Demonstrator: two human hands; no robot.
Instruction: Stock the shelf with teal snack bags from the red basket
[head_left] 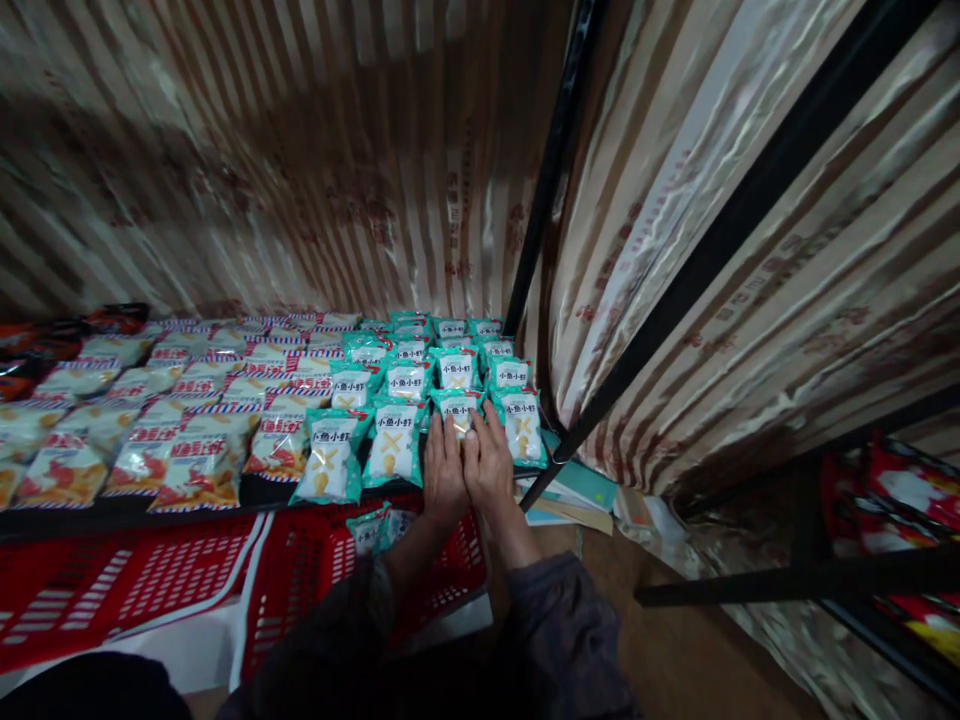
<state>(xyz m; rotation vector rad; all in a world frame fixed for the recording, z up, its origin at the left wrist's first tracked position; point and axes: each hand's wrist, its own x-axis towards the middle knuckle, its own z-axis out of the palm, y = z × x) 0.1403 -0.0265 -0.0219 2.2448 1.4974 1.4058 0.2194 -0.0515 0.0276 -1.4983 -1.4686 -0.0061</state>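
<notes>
Side by side, my left hand (444,475) and my right hand (489,465) rest on a teal-and-white snack bag (455,402) in the front row of the shelf. Their fingers are stretched forward over its lower part, which they hide. Another teal snack bag (394,443) stands just left of my left hand, and a teal snack bag (523,425) lies close by the right fingers. More teal bags run in rows behind. Below my left wrist, small teal bags (369,530) lie in a red basket (300,560).
Left along the shelf are rows of white, red and blue-striped snack bags (199,455), then dark orange bags (116,318). A second red basket (127,570) stands below. Black metal posts (660,290) slant across the right, before a striped curtain (360,150). Flat cartons (577,490) lie near the corner.
</notes>
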